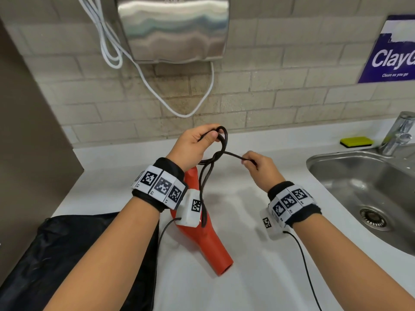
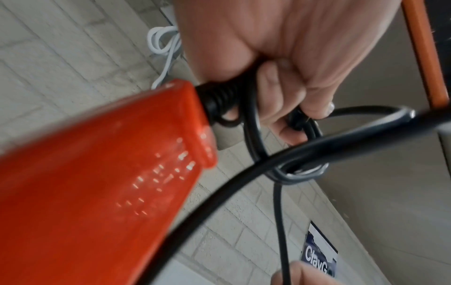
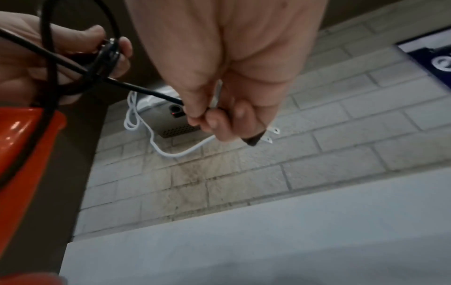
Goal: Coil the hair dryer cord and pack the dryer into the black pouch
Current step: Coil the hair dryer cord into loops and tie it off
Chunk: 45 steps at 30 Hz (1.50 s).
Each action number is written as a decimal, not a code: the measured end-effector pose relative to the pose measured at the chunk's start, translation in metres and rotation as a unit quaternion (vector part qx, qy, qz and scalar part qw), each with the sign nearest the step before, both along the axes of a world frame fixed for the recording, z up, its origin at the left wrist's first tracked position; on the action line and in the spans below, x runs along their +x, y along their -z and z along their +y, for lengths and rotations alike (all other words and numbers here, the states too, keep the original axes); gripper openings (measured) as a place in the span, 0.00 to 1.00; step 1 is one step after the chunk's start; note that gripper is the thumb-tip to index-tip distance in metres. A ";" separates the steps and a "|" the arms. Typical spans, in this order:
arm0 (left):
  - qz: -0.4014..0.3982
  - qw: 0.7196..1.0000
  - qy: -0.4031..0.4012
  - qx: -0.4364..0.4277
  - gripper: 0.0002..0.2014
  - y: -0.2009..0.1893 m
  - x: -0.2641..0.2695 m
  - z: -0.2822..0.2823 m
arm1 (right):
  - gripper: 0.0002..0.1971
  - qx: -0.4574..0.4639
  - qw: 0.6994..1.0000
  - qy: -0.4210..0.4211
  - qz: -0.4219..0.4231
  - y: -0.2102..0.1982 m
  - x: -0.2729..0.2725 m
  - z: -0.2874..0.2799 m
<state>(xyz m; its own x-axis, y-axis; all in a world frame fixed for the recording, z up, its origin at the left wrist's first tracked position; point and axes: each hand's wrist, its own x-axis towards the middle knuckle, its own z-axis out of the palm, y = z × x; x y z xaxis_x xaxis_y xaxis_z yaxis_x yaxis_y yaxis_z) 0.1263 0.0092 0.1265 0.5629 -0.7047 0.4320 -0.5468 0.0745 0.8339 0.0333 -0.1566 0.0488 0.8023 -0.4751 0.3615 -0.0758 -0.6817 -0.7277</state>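
Observation:
The orange-red hair dryer (image 1: pixel 202 239) lies on the white counter (image 1: pixel 247 265), nozzle toward me, its handle end (image 2: pixel 97 183) just under my left wrist. Its black cord (image 1: pixel 215 157) is gathered in loops and wound round itself. My left hand (image 1: pixel 195 147) grips the looped bundle (image 2: pixel 253 119) above the dryer. My right hand (image 1: pixel 258 163) pinches the cord's plug end (image 3: pixel 256 138), two metal prongs sticking out past the fingers, and holds the cord (image 3: pixel 146 90) taut to the right. The black pouch (image 1: pixel 67 254) lies flat at the lower left.
A steel sink (image 1: pixel 363 191) with a tap (image 1: pixel 399 133) and a yellow sponge (image 1: pixel 356 141) is on the right. A metal hand dryer (image 1: pixel 173 28) with a white cable (image 1: pixel 157 95) hangs on the tiled wall. A blue sign (image 1: pixel 390 52) is at the right.

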 end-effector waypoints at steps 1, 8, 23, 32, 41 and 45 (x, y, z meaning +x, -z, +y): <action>0.002 1.000 -0.002 -0.001 0.14 -0.001 -0.001 0.000 | 0.07 0.009 1.000 0.013 0.025 0.005 0.000 -0.003; 0.035 0.999 -0.024 -0.020 0.15 -0.005 -0.005 0.009 | 0.16 -0.007 0.912 0.044 0.407 0.042 -0.006 -0.012; 0.069 0.997 0.031 -0.024 0.13 0.001 0.001 0.002 | 0.20 0.120 0.957 -0.263 0.030 -0.024 0.024 0.049; 0.065 0.997 -0.020 -0.028 0.11 0.005 0.009 0.006 | 0.13 0.215 0.976 -0.029 0.011 0.011 0.025 0.012; 0.107 0.994 -0.024 -0.029 0.10 0.002 0.010 0.011 | 0.15 0.053 0.937 0.166 0.302 0.059 0.003 -0.038; 0.134 0.990 -0.026 -0.037 0.12 0.003 0.010 0.008 | 0.15 -0.033 0.888 0.155 0.431 0.064 0.003 -0.040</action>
